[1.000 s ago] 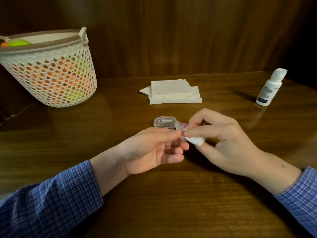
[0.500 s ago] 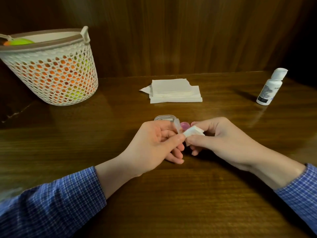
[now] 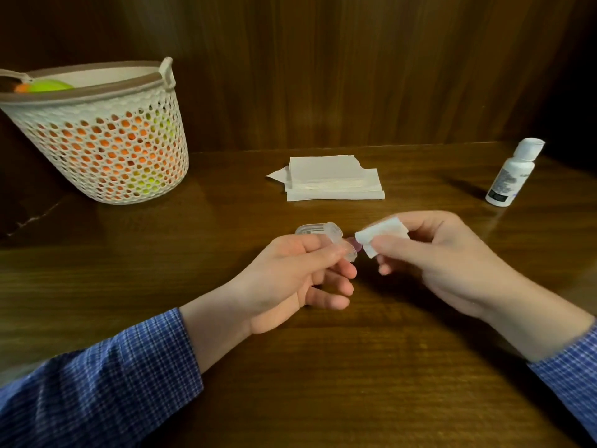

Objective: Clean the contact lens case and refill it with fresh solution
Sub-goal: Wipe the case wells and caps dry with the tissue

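Tabletop (image 3: 323,399): dark wood, carrying everything here.
Left hand (image 3: 290,276): thumb and fingertips pinch the case from its left side; the lower fingers curl loosely under.
Case (image 3: 318,229): small, clear plastic, with a pink part showing at its right end. It sits in the left hand's grip, and I cannot tell whether it is raised off the tabletop.
Right hand (image 3: 445,266): just right of the case, thumb and fingers clamped on a folded tissue (image 3: 382,236). Whether its corner touches the case is unclear.
Handling: the case looks light, stiff and smooth, and probably slippery when wet. The best hold is likely on its outer edges, leaving the wells open for wiping. The tissue is soft and limp, so a folded corner should reach inside.
Tissue stack (image 3: 332,182): beyond the case, well apart.
Bottle (image 3: 510,176): beyond and far right of the case, upright. Refilling looks not yet begun.
Basket (image 3: 106,147): beyond and far left of the case.
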Demonstrator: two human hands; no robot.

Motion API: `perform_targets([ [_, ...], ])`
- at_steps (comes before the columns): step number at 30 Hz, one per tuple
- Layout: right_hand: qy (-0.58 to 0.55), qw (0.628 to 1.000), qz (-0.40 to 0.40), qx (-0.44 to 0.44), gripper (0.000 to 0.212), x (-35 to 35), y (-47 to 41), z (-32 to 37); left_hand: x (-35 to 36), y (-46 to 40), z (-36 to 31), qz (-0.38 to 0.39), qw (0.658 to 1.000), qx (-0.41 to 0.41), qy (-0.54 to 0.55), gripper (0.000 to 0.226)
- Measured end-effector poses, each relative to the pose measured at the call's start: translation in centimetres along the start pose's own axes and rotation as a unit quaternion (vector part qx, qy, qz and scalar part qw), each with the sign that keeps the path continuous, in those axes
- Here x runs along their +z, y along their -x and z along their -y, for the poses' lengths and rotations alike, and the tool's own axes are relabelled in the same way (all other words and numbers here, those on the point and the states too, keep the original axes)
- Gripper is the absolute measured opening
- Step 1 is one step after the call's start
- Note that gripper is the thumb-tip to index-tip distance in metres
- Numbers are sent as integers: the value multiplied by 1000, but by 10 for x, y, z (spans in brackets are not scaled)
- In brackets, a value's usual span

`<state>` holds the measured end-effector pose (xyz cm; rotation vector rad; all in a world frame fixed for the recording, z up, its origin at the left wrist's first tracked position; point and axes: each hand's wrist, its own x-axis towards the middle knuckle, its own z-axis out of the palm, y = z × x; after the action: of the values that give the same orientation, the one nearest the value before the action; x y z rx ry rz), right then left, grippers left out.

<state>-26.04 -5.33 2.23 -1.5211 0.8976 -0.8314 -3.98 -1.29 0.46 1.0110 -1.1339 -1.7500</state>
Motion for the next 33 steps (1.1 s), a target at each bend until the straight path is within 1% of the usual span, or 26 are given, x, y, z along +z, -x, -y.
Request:
perform_targets([
  [1,108,990,-25,-90,17,2,2,-2,-1,0,0,11,1000,-6,12,29],
  [2,196,966,-37,-164,18,4,4,-5,-1,0,-1,18,1000,-13,18,31],
  [3,258,941,-37,-215,21,6,5,-8,-1,0,-1,22,999,-17,21,32],
  [4,296,923,-32,-244,22,9,6,-11,-2,-1,-2,25,999,-19,22,30],
  [5,318,912,-28,-258,23,11,7,-14,-2,-1,-1,26,999,-18,21,27],
  [6,323,910,-27,-260,23,14,7,-15,-1,-1,-1,24,999,-13,17,24],
  [7,317,916,-28,-244,22,16,7,-16,0,-2,0,17,1000,-5,6,22],
  [8,299,930,-26,-213,20,18,7,-15,1,-2,1,4,1000,7,-15,20],
  [10,252,960,-2,-125,16,17,8,-11,2,-2,6,-33,995,37,-84,14],
  [12,188,981,36,-43,14,14,8,-7,5,-1,10,-58,982,68,-168,11],
  [14,40,995,69,52,11,10,5,-5,7,1,12,-65,967,99,-227,13],
  [15,-59,988,81,117,17,9,4,-3,8,1,12,-65,962,113,-240,14],
  [16,-161,965,89,187,23,8,2,-1,9,2,11,-62,961,121,-241,14],
  [17,-254,932,91,241,24,6,0,1,9,2,9,-56,966,116,-226,14],
  [18,-323,902,88,273,24,4,-1,2,8,2,6,-44,975,96,-194,15],
  [19,-365,883,87,281,24,1,-2,4,7,2,3,-25,987,63,-149,18],
  [20,-375,883,88,270,24,-3,-3,6,5,2,-1,-1,995,28,-100,20],
  [21,-338,907,89,236,21,-7,-3,7,3,3,-4,26,998,1,-58,21],
  [23,-196,970,77,124,15,-11,-2,9,-3,5,-8,83,996,-36,-5,23],
  [24,-144,984,70,72,17,-12,-1,10,-4,5,-9,110,993,-52,5,28],
  [26,-99,992,73,1,22,-12,2,9,-6,5,-8,155,985,-75,0,35],
  [28,-49,993,97,-40,20,-10,3,7,-5,5,-9,188,978,-95,-2,31],
  [31,24,987,153,-53,17,-8,3,5,-7,5,-10,222,968,-119,-12,29],
  [33,33,982,179,-48,18,-6,5,5,-9,4,-11,220,967,-129,-12,32],
])
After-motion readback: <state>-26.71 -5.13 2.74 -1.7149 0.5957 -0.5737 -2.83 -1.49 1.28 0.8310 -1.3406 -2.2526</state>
